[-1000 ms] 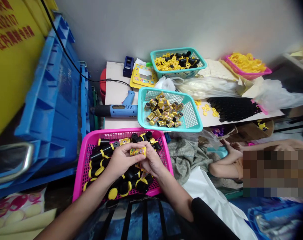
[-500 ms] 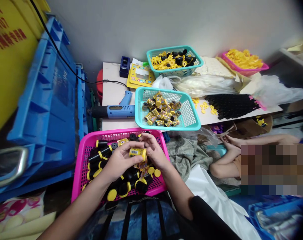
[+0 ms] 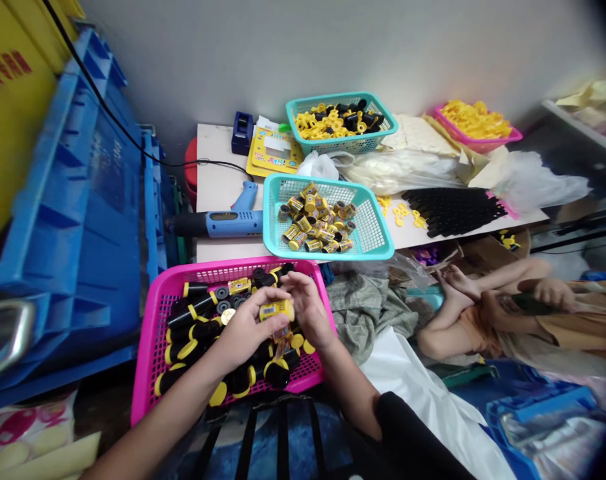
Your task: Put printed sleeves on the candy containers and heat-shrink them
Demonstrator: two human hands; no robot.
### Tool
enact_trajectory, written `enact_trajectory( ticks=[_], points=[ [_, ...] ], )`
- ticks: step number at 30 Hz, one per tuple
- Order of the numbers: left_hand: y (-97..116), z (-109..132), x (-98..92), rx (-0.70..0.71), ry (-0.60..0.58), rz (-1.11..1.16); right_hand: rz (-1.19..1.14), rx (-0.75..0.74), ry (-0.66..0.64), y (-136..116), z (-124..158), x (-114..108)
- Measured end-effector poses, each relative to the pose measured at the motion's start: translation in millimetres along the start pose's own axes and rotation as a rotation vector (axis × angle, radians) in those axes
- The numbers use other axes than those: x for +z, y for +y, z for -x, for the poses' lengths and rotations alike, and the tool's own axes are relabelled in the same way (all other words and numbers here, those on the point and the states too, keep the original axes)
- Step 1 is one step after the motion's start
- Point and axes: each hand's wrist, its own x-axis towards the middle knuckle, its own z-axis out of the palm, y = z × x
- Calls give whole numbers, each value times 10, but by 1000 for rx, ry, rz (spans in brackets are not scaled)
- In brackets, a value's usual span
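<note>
My left hand grips a small yellow labelled canister between thumb and fingers, above a pink basket. My right hand is beside the canister's right end, its fingers loosely bent and parted, with nothing visible in them. Whether it touches the canister I cannot tell. Beneath both hands, the pink basket holds many black tubes with yellow caps, plus some black rings. Crinkled printed wrap shows just under the held canister.
A teal basket of similar labelled canisters stands on the white table, beside a blue heat gun. Behind are another teal basket and a pink one. Blue crates rise at left. A seated person is at right.
The view has shifted slightly, so the table and baskets appear a little further left. The right fingers have come away from the canister's end; the left hand keeps its grip.
</note>
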Motion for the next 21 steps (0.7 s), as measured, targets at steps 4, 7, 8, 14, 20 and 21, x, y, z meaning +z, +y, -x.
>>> enact_trajectory(
  ticks=[4, 7, 8, 14, 20, 21],
  points=[
    [-50, -18, -14, 8, -48, 143, 532, -299, -208, -347, -154, -137],
    [31, -163, -8, 78, -78, 242, 763, -441, -188, -644, -433, -310],
    [76, -223, -19, 118, -58, 256, 853, -455, -95, -709, -525, -386],
    [187, -377, -361, 147, 189, -74, 1385, -86, 193, -525, -557, -674],
    [-19, -245, -508, 82, 101, -899, 1710, 200, -81, -71, -70, -401],
    [-52, -229, -469, 83, 63, -945, 1713, 232, -71, -35, -30, -360]
  ],
)
